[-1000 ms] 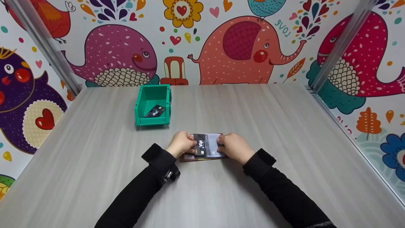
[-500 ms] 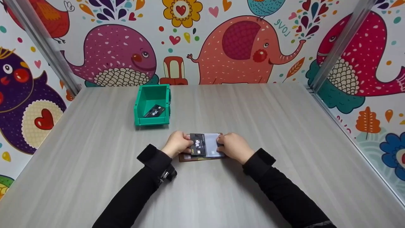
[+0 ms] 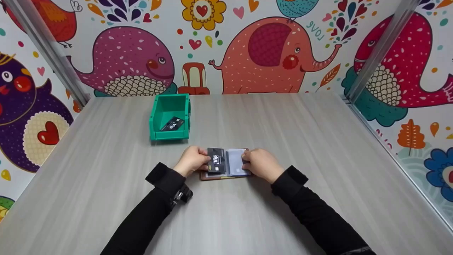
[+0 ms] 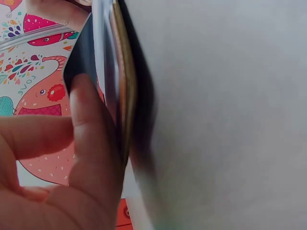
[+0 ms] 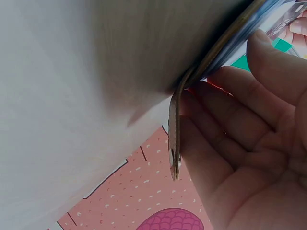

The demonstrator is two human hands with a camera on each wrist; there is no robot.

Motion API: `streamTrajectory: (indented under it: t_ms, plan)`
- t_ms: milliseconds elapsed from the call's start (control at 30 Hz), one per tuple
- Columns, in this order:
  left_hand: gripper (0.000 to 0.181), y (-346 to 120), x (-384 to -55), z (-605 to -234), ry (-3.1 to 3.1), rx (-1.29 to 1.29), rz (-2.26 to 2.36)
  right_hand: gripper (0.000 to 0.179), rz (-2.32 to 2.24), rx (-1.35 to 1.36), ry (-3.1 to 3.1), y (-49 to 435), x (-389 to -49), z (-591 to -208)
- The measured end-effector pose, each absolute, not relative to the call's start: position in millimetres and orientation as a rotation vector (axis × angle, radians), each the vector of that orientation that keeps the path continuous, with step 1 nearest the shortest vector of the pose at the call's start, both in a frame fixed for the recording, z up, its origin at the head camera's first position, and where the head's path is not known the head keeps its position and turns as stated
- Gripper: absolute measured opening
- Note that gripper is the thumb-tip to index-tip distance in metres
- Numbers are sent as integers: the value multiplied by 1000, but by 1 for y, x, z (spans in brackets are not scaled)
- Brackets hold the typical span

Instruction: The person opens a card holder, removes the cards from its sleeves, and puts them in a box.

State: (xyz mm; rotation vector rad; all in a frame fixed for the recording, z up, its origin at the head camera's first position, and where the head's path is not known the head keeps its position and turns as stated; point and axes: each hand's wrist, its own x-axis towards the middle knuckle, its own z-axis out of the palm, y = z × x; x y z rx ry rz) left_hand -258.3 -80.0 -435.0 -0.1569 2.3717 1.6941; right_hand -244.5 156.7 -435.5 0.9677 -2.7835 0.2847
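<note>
"What's changed?"
"The black plastic card (image 3: 216,160) has slid left; it now looks free of the clear plastic sleeve (image 3: 236,163) in the open brown wallet (image 3: 204,178). The left hand (image 3: 193,160) pinches it; the right hand (image 3: 262,163) grips the sleeve."
"Any writing?"
"'Vip' on it, and on another black card (image 3: 172,124) in the green plastic bin (image 3: 170,135). No brand legible."

1. Head: high, farthest off, facing forward and down at the pale wood-grain table (image 3: 226,219);
2. Left wrist: close beside the bare left hand (image 4: 72,196), tipped sideways;
3. Right wrist: equally near the bare right hand (image 5: 254,143), tilted; both wrist views share the brown-edged, clear-sleeved card holder (image 4: 128,91).
</note>
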Motion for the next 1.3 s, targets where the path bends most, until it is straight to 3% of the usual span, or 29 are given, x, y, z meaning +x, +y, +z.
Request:
streamTrajectory:
  t_ms: [600, 1300]
  plan:
    - [18, -125, -273, -421, 2684, -102, 1618, 13, 335, 942, -2810, 156, -245, -436]
    - [24, -167, -291, -411, 2808, -432, 1725, 12, 340, 947, -2798, 157, -245, -437]
